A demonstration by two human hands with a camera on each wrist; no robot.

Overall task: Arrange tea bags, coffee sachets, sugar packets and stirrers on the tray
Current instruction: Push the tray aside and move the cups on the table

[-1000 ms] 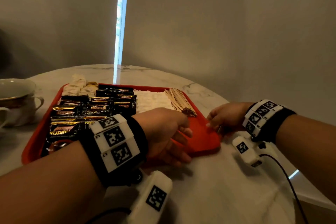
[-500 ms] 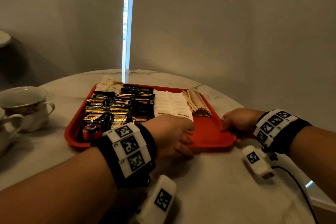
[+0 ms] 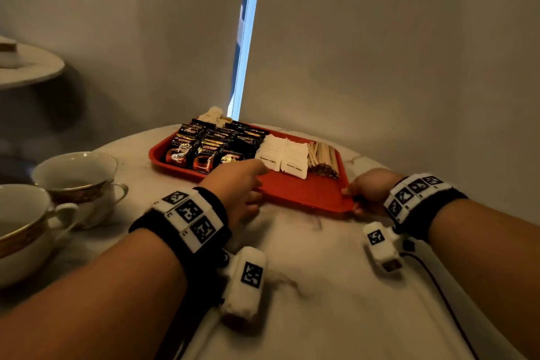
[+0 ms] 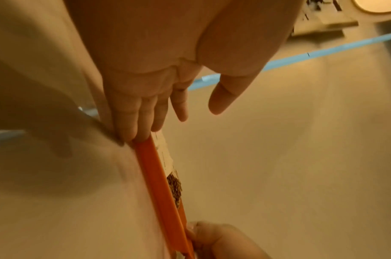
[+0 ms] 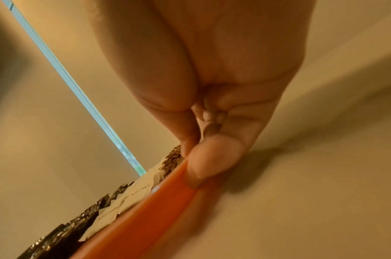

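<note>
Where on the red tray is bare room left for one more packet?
The bare strip of tray lies between the sugar packets and the near rim, from left hand to right hand. The far half is crowded.

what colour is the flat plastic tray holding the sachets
Red; the flat plastic tray shows best in the head view.

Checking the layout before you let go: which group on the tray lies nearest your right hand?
The wooden stirrers, at the tray's right end, closest to the right hand. The white sugar packets come next; the dark coffee sachets lie further left.
</note>
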